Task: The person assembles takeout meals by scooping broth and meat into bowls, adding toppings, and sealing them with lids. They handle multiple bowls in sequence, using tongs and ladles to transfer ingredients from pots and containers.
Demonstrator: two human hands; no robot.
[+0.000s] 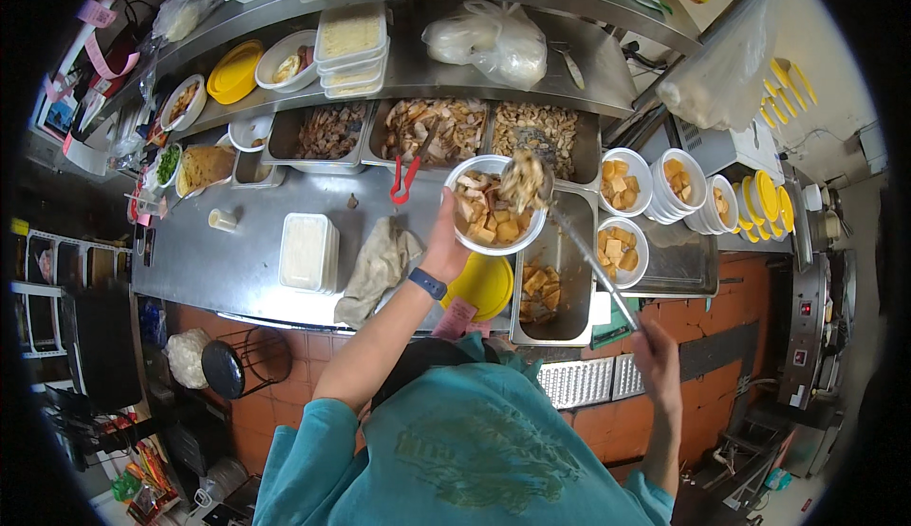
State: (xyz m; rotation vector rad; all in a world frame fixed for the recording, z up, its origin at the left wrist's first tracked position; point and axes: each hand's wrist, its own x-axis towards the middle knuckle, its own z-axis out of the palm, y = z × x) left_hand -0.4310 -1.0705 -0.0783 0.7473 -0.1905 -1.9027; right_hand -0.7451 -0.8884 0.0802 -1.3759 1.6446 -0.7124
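My left hand (446, 249) grips a round white bowl (462, 235) by its left side, above the steel counter. Golden-brown cubes (495, 223) and pale meat pieces lie in it. In my right hand (655, 360) is the end of a long-handled ladle (596, 265), slanting up to the left. Its scoop, heaped with pale chopped pieces (523, 183), hangs over the bowl's right rim. Beyond stand steel pans of chopped food, the nearest heap being greyish slices (534, 139). A deep steel pan (576, 313) with more brown cubes sits to the bowl's lower right.
Several white bowls of cubes (621, 184) stand at right, beside yellow lids (764, 199). Red-handled tongs (404, 181) rest by the pans. A cloth (381, 270), stacked white containers (308, 251) and a yellow lid (482, 287) lie on the counter. A steel shelf (408, 75) overhangs the back.
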